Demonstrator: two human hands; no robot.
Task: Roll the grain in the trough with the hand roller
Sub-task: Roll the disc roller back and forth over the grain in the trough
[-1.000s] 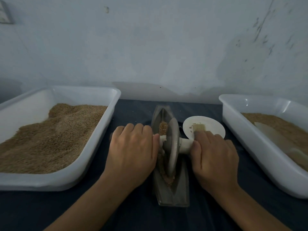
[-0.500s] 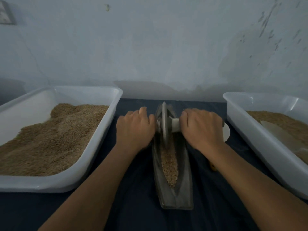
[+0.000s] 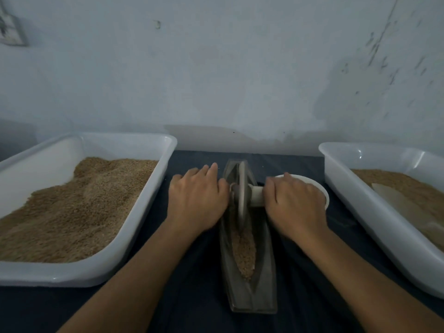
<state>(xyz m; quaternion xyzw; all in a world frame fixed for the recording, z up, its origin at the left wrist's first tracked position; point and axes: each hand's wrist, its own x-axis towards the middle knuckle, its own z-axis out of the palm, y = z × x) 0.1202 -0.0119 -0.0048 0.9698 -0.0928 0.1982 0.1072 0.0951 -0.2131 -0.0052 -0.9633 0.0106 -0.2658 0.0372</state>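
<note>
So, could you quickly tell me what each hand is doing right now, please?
Left hand: fingers curled over the left handle of the hand roller, gripping it.
Right hand: gripping the roller's right handle.

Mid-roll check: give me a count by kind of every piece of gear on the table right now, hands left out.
White tubs: 2, left and right
Trough: 1
Hand roller: 1
Small white dish: 1
Pale scoop in the right tub: 1
Total: 6
</note>
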